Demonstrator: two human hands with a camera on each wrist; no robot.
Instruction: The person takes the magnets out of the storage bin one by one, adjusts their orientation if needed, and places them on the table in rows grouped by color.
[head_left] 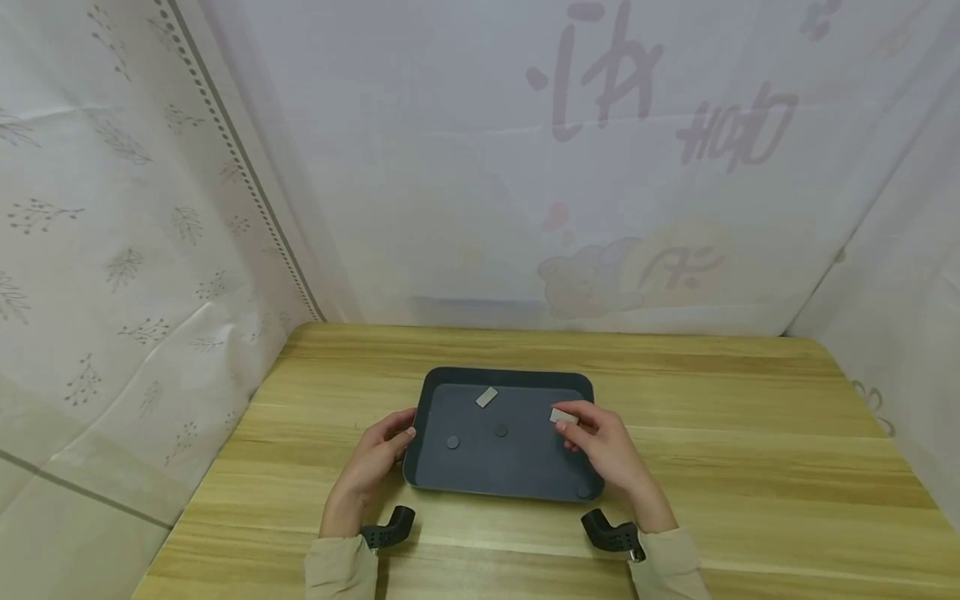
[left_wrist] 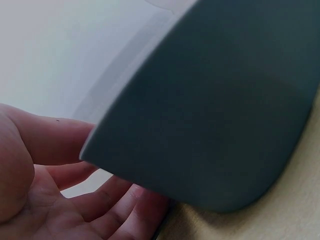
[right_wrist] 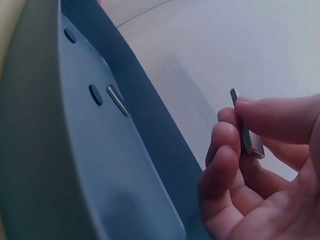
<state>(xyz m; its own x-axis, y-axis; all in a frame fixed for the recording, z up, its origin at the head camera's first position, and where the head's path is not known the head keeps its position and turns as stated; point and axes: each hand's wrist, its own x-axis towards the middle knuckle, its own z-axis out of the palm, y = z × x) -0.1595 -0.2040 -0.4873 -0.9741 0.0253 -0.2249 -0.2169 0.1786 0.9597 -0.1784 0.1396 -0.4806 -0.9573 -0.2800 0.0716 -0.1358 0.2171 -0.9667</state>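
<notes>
A dark grey rectangular tray (head_left: 502, 483) lies on the wooden table. My left hand (head_left: 378, 454) holds its left wall, the thumb at the rim and the other fingers low outside. Over the tray's right part, my right hand (head_left: 603, 442) pinches a small flat silvery metal bar (right_wrist: 246, 132) between thumb and fingers. Another silvery bar (head_left: 487, 397) lies in the tray towards the back. Two dark round discs, a left disc (head_left: 453, 442) and a middle disc (head_left: 501, 430), lie on the tray floor. A faint round shape shows at the near right corner.
The wooden table (head_left: 750, 433) extends around the tray on all sides. Printed cloth (head_left: 450, 167) hangs behind the table, with more at both sides. A black wrist mount (head_left: 390, 527) sits at the left cuff, another mount (head_left: 609, 533) at the right.
</notes>
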